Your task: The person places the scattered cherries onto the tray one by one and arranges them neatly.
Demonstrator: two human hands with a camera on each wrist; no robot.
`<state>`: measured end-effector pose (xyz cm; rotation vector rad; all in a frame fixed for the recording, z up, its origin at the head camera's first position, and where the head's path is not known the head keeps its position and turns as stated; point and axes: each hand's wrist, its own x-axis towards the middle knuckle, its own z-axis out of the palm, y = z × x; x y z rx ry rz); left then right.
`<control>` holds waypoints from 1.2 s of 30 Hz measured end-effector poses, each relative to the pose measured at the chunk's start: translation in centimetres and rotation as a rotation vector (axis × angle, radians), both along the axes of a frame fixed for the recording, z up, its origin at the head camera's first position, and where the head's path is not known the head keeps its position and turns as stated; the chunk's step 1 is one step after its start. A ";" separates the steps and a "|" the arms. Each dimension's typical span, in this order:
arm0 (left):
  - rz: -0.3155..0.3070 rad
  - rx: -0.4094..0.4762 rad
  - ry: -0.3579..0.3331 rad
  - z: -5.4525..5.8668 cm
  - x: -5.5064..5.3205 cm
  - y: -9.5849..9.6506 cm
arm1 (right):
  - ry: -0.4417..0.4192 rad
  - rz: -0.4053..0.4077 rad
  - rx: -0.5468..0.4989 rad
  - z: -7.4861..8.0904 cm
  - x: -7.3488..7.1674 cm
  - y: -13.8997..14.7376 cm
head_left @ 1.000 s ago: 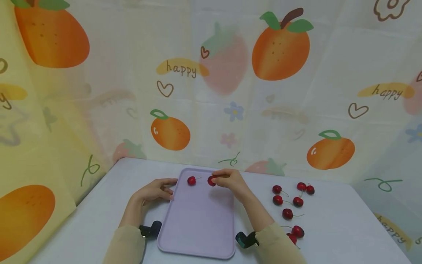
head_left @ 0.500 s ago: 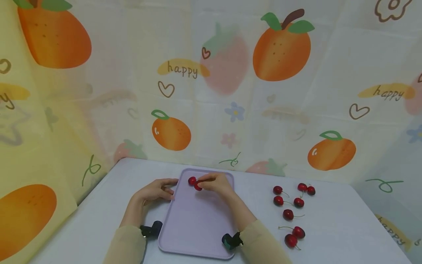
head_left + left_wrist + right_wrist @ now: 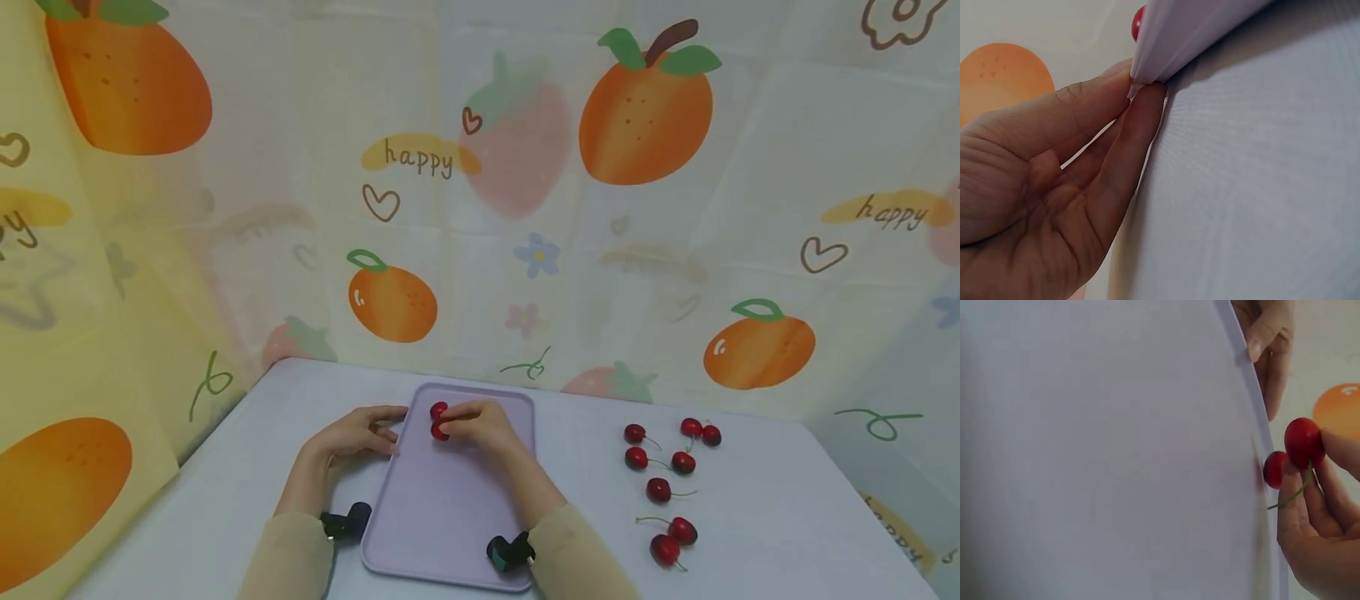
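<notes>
A pale purple tray point(image 3: 450, 517) lies on the table with a red cherry point(image 3: 438, 409) near its far left corner. My right hand point(image 3: 480, 429) is over that corner and pinches a second cherry point(image 3: 1304, 442) between thumb and fingertips, its green stem point(image 3: 1297, 492) hanging down. In the head view the held cherry is just nearer than the one on the tray, partly hidden by the fingers. My left hand point(image 3: 358, 433) is at the tray's left edge. Its thumb and fingertips pinch the rim in the left wrist view point(image 3: 1079, 144).
Several stemmed cherries point(image 3: 658, 490) lie scattered on the white table point(image 3: 765, 517) right of the tray. A fruit-printed cloth point(image 3: 480, 250) hangs behind the table and along its left side. A dark wrist camera point(image 3: 510, 553) overlaps the tray's near right corner.
My right hand has carried its cherry leftward across the tray, from the far right part to beside the other cherry. The left hand has stayed at the tray's edge.
</notes>
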<state>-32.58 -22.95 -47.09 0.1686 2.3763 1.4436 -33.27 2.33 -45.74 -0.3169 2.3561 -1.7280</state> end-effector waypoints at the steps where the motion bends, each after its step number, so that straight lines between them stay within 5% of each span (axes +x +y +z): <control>1: -0.003 0.004 0.001 0.0 0.0 0.0 | 0.000 -0.002 0.003 -0.1 0.0 -0.1; 10: -0.002 0.038 -0.010 0.2 0.1 0.1 | -0.040 0.002 -0.031 -0.2 0.3 -0.7; 17: 0.008 0.032 -0.014 0.1 0.1 0.2 | 0.010 0.009 0.051 -0.6 0.1 -0.9; 36: 0.015 0.014 -0.020 0.1 0.3 0.2 | 0.054 0.016 0.078 -0.6 0.1 -0.9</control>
